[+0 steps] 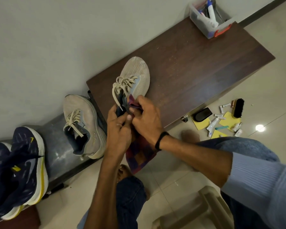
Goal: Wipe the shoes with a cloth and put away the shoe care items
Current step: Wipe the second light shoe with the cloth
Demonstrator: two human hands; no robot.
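Observation:
A beige mesh sneaker (135,75) lies toe-away on the dark wooden bench (196,66). My left hand (119,129) grips its dark heel collar. My right hand (147,114) pinches a checkered red and purple cloth (140,156) against the shoe's heel side; the cloth's free end hangs below my wrists. The matching beige sneaker (82,124) stands on a lower grey surface to the left. On the floor at the right lie a black shoe brush (238,107), a black sponge applicator (202,114), small tubes (213,124) and yellow cloths (229,119).
A clear plastic bin (210,17) holding tubes and bottles stands at the bench's far end by the wall. A pair of navy sneakers with yellow accents (23,166) sits at the left. A beige plastic stool (205,210) is by my knees on the tiled floor.

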